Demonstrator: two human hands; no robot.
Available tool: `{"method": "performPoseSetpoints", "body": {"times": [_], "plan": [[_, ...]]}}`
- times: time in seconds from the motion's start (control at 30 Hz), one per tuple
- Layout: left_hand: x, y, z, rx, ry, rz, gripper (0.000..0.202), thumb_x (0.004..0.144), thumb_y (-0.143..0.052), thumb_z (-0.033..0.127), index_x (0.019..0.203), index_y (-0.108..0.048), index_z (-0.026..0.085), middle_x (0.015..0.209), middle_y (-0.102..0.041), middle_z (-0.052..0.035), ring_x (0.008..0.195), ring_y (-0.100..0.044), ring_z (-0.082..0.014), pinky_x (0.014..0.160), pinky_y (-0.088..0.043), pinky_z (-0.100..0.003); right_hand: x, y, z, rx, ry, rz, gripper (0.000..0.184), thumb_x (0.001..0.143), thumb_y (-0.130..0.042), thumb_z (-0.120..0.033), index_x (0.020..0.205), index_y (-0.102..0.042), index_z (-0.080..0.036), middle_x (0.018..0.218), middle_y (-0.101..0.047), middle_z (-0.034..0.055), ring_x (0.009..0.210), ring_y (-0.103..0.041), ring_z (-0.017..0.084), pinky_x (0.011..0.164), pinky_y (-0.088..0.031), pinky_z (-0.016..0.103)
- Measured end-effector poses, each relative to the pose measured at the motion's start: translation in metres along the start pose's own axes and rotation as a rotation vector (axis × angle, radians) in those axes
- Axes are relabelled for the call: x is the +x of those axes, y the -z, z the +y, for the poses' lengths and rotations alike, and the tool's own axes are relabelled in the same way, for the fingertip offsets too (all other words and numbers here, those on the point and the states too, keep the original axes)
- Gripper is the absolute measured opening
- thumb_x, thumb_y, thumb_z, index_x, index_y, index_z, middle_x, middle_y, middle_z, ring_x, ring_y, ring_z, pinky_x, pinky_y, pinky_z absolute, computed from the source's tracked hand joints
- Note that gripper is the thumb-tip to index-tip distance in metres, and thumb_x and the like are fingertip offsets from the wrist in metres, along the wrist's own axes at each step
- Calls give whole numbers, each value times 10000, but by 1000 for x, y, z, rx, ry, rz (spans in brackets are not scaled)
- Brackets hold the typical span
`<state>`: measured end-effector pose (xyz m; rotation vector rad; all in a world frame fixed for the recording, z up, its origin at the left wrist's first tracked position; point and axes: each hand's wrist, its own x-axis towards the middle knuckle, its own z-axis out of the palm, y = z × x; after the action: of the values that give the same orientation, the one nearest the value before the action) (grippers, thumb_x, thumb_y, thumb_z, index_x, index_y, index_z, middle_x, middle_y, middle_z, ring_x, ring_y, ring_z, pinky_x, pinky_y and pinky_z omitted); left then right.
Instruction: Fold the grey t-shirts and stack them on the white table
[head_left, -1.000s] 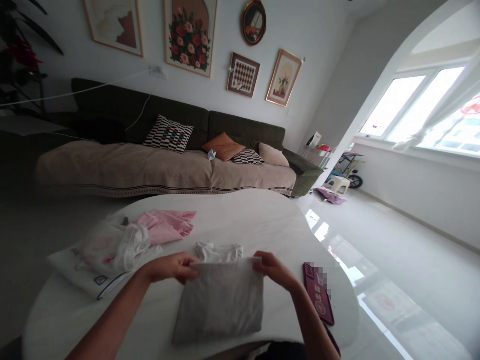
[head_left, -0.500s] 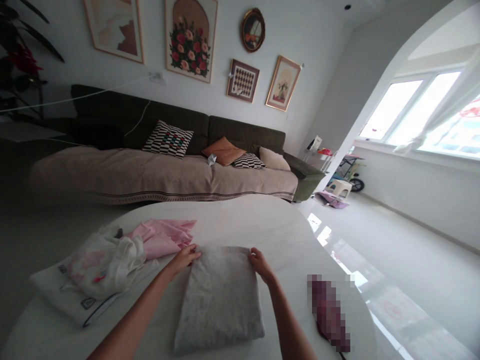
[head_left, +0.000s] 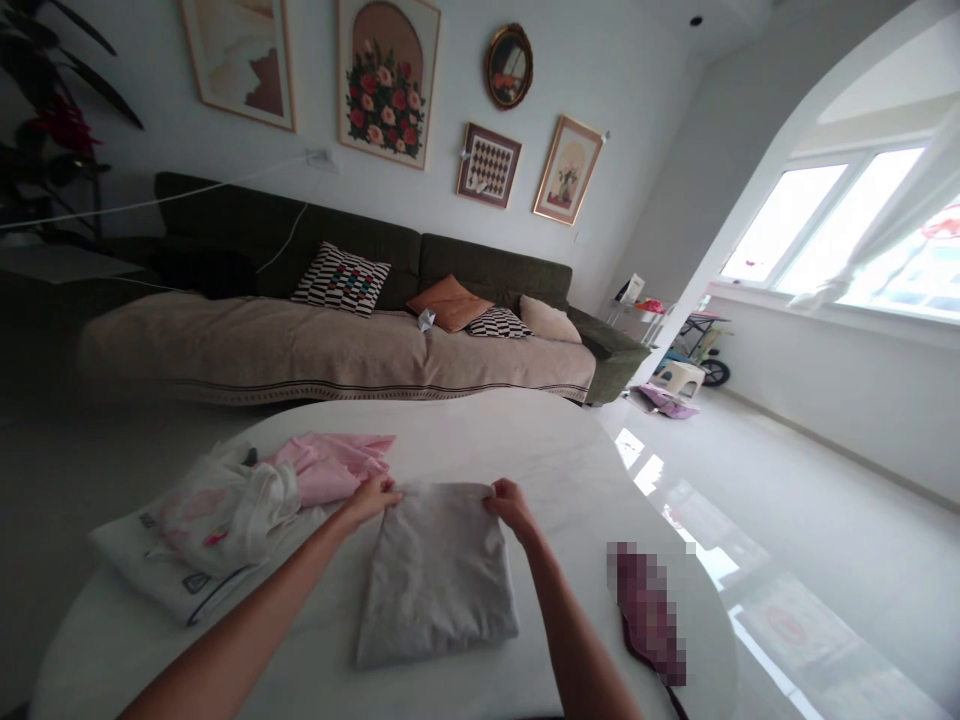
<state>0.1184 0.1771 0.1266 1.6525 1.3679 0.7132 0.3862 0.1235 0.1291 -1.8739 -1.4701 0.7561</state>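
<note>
A folded light grey garment (head_left: 437,572) lies flat on the white round table (head_left: 517,440) in front of me. My left hand (head_left: 373,495) pinches its far left corner. My right hand (head_left: 508,503) pinches its far right corner. Both hands rest low on the cloth at its far edge. To the left of my left hand lies a crumpled pink garment (head_left: 330,463), touching a heap of white clothes (head_left: 217,505).
The white heap sits on a flat white bag or cloth (head_left: 157,570) at the table's left. A dark red object, partly blurred (head_left: 649,615), lies near the right edge. Beyond the table stand a long sofa with cushions (head_left: 337,330) and a glossy floor (head_left: 810,520).
One second ago my hands held the grey garment's upper flap raised over a white layer. They have laid it down flat, and now grip the far corners of the finished fold.
</note>
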Motion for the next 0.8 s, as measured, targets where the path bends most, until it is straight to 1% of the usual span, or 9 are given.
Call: {"method": "performPoseSetpoints", "body": {"times": [0.13, 0.23, 0.3, 0.37, 0.43, 0.53, 0.6, 0.67, 0.8], "plan": [[-33, 41, 41, -111, -189, -10, 469, 709, -655, 367, 1101, -536, 139, 854, -644, -19, 860, -608, -183, 790, -478, -320, -31, 49, -29, 102, 250, 110, 315, 796, -545, -186, 1110, -520, -166, 858, -604, 3, 799, -564, 137, 724, -471, 275], [-75, 49, 60, -75, -331, -4, 385, 701, -655, 345, 1047, -593, 188, 1029, -643, -38, 1011, -569, -204, 919, -413, -322, -69, 68, -33, 122, 371, 164, 243, 762, -542, -218, 1003, -568, -192, 898, -603, 21, 845, -536, 161, 764, -437, 288], [-106, 38, 57, 39, -412, -5, 263, 715, -621, 245, 976, -622, 217, 1044, -641, -23, 1030, -558, -197, 947, -382, -307, -97, 64, -23, 92, 418, 192, 154, 744, -514, -181, 884, -576, -191, 889, -596, 31, 855, -521, 171, 763, -416, 290], [-137, 18, 41, 153, -436, -62, 275, 707, -546, 123, 949, -620, 231, 1012, -640, -11, 993, -570, -181, 911, -398, -283, -124, 47, -3, 13, 427, 192, 189, 701, -448, -89, 822, -551, -193, 850, -579, 30, 837, -512, 169, 745, -404, 278], [-164, -2, 19, 248, -413, -186, 337, 677, -497, 58, 934, -618, 239, 994, -639, -8, 963, -577, -175, 869, -415, -267, -148, 26, 23, -106, 396, 120, 283, 619, -385, -16, 780, -531, -197, 816, -567, 26, 822, -507, 167, 737, -399, 265], [-193, -22, -7, 423, -433, -422, 265, 695, -547, 104, 882, -635, 268, 928, -661, 7, 912, -585, -190, 849, -419, -288, -176, 4, 57, -252, 320, -58, 394, 509, -350, 23, 760, -543, -211, 836, -597, 23, 841, -518, 172, 749, -398, 249], [-196, -26, -10, 464, -469, -483, 176, 754, -571, 205, 898, -639, 281, 916, -670, 7, 899, -587, -191, 863, -413, -298, -187, -2, 64, -285, 275, -77, 439, 480, -352, 31, 770, -561, -223, 860, -623, 19, 861, -532, 178, 762, -402, 243], [-184, -27, -3, 438, -508, -410, 179, 830, -512, 298, 958, -635, 275, 968, -668, -12, 937, -582, -186, 894, -402, -295, -192, -6, 55, -284, 236, 5, 425, 530, -364, 40, 781, -578, -228, 870, -638, 25, 876, -544, 185, 780, -408, 246], [-123, -36, 11, 452, -493, -190, 299, 893, -381, 305, 1065, -621, 261, 1137, -633, -37, 1086, -536, -175, 999, -330, -331, -194, -44, 6, -285, 274, 99, 351, 769, -374, -45, 958, -610, -222, 958, -644, 52, 926, -560, 200, 835, -419, 277]]}}
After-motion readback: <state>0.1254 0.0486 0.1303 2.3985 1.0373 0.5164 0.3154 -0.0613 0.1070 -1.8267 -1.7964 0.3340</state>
